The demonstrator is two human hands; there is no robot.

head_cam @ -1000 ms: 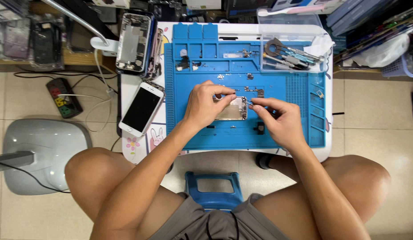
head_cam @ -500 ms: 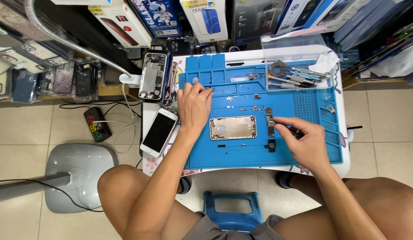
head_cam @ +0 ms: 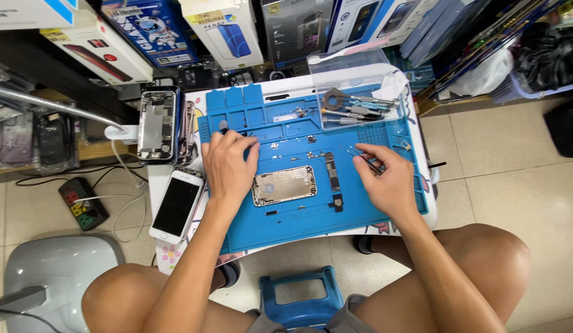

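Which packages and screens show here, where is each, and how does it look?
White box: back shelf, middle, blue phone pictured.
Blue box: left of it, cartoon robot.
Dark box: right of it.
White phone: left of the blue mat, dark screen.

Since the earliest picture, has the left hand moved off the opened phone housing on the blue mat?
Yes. The left hand has shifted up and left, off the phone housing, and its fingertips now reach toward the mat's upper-left compartments. The housing lies uncovered.
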